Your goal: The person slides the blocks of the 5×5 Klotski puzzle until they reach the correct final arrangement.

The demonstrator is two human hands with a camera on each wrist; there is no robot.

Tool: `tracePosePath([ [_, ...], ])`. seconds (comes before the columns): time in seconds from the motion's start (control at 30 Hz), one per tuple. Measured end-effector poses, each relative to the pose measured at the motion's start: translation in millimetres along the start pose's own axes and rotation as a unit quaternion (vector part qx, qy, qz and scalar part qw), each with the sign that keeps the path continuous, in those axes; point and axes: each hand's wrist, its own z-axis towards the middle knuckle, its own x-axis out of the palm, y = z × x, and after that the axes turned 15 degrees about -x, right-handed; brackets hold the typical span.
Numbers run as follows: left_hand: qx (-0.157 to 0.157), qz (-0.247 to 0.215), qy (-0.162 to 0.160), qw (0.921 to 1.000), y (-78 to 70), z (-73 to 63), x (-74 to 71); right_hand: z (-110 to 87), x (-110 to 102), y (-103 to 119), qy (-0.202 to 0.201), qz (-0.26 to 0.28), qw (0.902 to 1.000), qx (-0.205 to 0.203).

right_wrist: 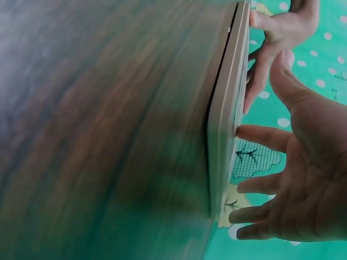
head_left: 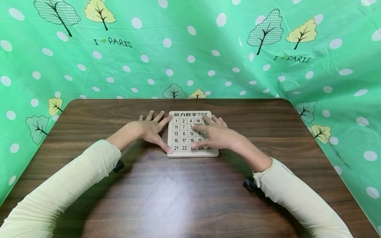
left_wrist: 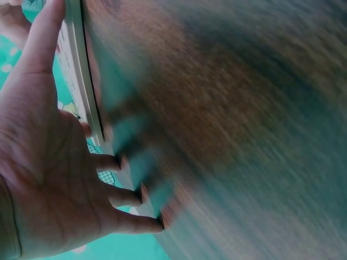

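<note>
A pale wooden number-slide puzzle board [head_left: 191, 154] lies flat on the table, its square tiles printed with black numbers and dark Chinese characters along the top border. My left hand [head_left: 145, 129] is spread at the board's left side, thumb at the lower left corner and index finger at the upper left corner. Over the right half is my right hand [head_left: 221, 135], fingers extended, hiding several right-hand tiles. One of its fingertips reaches the tile marked 3 [head_left: 191, 127]. From the right wrist view, a finger meets the board's face [right_wrist: 223, 124] while the thumb stands raised off it.
The dark wood-grain table [head_left: 143, 198] has rounded far corners and reflects light near its front. Behind and beside it hangs a green curtain [head_left: 190, 39] with white dots and printed trees. Small black devices [head_left: 250, 184] sit under both cream sleeves [head_left: 86, 168].
</note>
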Motion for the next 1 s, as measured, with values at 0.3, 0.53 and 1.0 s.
tracePosePath([
  [0.3, 0.002, 0.001, 0.0, 1.0, -0.3, -0.3, 0.0, 0.0, -1.1, -14.9, -0.009, 0.009, 0.9995, 0.029],
  [0.53, 0.003, 0.002, 0.0, 1.0, 0.7, 0.0, -0.1, 1.3, -1.6, -18.9, 0.005, 0.0, 0.9994, 0.035],
  [1.0, 0.003, 0.002, -0.003, 1.0, 0.6, 2.6, 1.3, -4.3, -11.0, -7.4, 0.027, -0.002, 0.9991, 0.032],
])
